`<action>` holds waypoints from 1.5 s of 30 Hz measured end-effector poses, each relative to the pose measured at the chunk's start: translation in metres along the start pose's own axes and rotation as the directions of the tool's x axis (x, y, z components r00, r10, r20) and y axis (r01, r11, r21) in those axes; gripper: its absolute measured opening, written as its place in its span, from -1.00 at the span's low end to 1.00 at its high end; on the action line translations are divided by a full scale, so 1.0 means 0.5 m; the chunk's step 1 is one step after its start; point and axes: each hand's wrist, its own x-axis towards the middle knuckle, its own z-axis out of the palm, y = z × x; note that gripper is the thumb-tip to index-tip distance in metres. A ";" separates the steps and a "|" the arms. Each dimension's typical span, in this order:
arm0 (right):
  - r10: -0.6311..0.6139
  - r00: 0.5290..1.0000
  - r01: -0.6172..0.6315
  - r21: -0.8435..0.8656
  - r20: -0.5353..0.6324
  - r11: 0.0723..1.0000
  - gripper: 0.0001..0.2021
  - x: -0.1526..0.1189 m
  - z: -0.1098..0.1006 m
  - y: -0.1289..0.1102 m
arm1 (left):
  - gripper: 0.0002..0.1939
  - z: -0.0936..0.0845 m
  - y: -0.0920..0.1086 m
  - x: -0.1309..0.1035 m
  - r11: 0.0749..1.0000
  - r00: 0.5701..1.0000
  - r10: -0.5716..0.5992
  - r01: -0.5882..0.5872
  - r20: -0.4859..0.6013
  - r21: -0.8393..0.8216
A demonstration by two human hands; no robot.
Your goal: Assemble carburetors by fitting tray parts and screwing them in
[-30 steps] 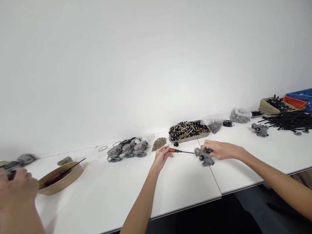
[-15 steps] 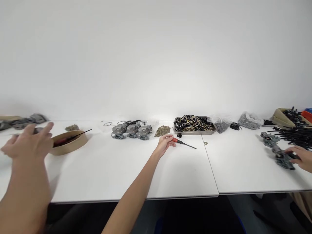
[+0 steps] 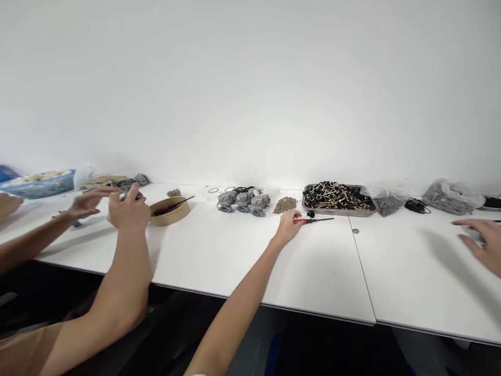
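Observation:
My left hand (image 3: 288, 227) reaches up from the bottom, its fingers closed on the red handle of a screwdriver (image 3: 310, 221). The dark shaft points right, low over the white table. At the right edge, partly cut off, my right hand (image 3: 485, 248) is above the table with its shadow below. A small grey metal part (image 3: 480, 239) shows between its thumb and fingers, mostly hidden. Beyond my left hand lie a heap of small brass-coloured pieces (image 3: 285, 205) and a row of three grey metal housings (image 3: 242, 201).
A metal tray (image 3: 340, 211) holds black and brass-coloured parts. Plastic bags of small parts (image 3: 387, 201) and a black coil (image 3: 417, 206) lie to its right. A co-worker's hands (image 3: 127, 209) handle a grey part near a tan round container (image 3: 172, 215). A blue basket (image 3: 43, 188) stands far left.
The view has turned left, shifting the table's contents rightward. My right hand has lifted off the table and moved left with a grey part. My left hand still holds the screwdriver.

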 end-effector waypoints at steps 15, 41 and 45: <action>-0.183 0.906 0.038 0.356 0.383 0.934 -0.73 -0.065 0.199 -0.248 | -0.75 -0.208 0.000 0.092 0.742 0.994 -0.062 0.105 -0.088 0.662; -0.199 0.829 -0.070 0.449 0.523 0.891 -0.73 -0.037 0.179 -0.266 | -0.75 0.059 0.222 -0.049 0.985 0.718 0.169 -0.107 0.675 -0.133; -0.222 0.855 -0.008 0.440 0.468 0.898 -0.72 0.066 0.131 -0.294 | -0.74 0.037 0.176 -0.035 0.968 0.655 0.113 0.096 0.747 -0.232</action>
